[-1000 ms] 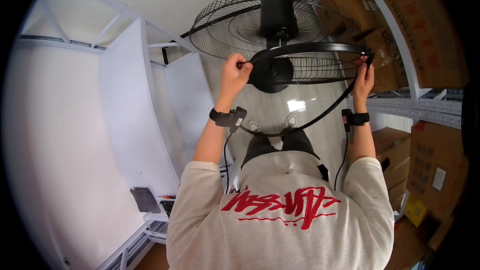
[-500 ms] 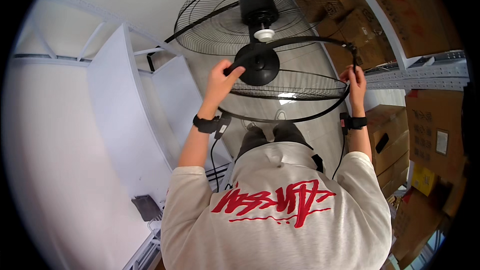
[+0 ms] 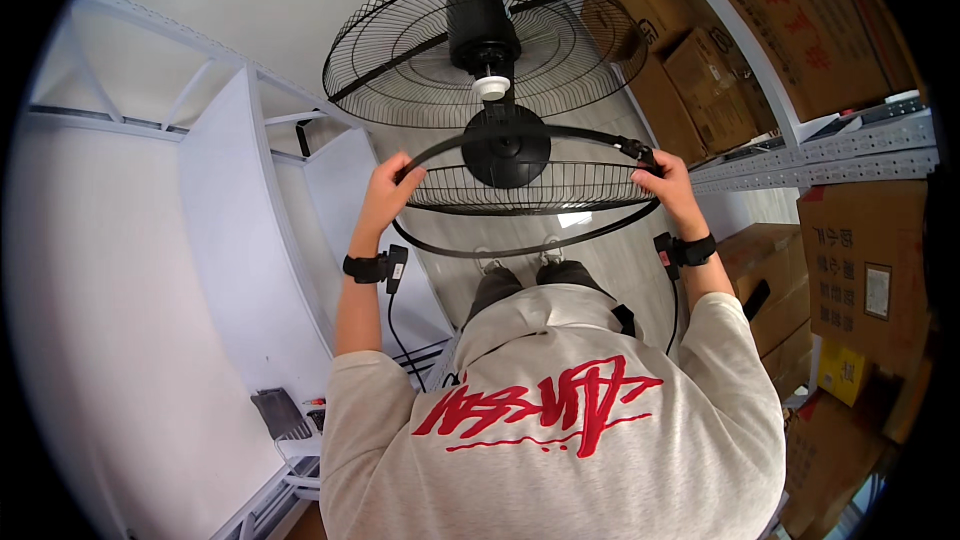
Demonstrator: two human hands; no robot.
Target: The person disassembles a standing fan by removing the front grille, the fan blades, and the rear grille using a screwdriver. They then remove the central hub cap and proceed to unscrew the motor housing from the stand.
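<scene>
A thin black ring [image 3: 520, 130] with a clasp [image 3: 632, 148] at its right side is held up in front of me. My left hand [image 3: 383, 198] is closed round the ring's left side. On the opposite side my right hand [image 3: 674, 192] grips it just below the clasp. Beyond the ring stands a black fan with a wire rear grille [image 3: 390, 65], a motor housing [image 3: 482, 30], a white knob-like part [image 3: 490, 88] on the shaft and a round base [image 3: 505, 150]. Through the ring shows another wire grille [image 3: 540, 180], lower down; whether the ring touches it I cannot tell.
White shelving [image 3: 225, 210] runs along the left, with a dark grey object [image 3: 275, 412] low on it. Cardboard boxes [image 3: 865, 270] fill metal racks on the right, next to a small yellow box [image 3: 842, 370]. My feet [image 3: 550, 248] are on the floor near the fan.
Both hands have brought the ring left and slightly lower, and it now sits more level. My left hand has slid outward along its edge. The fan appears shifted left in view.
</scene>
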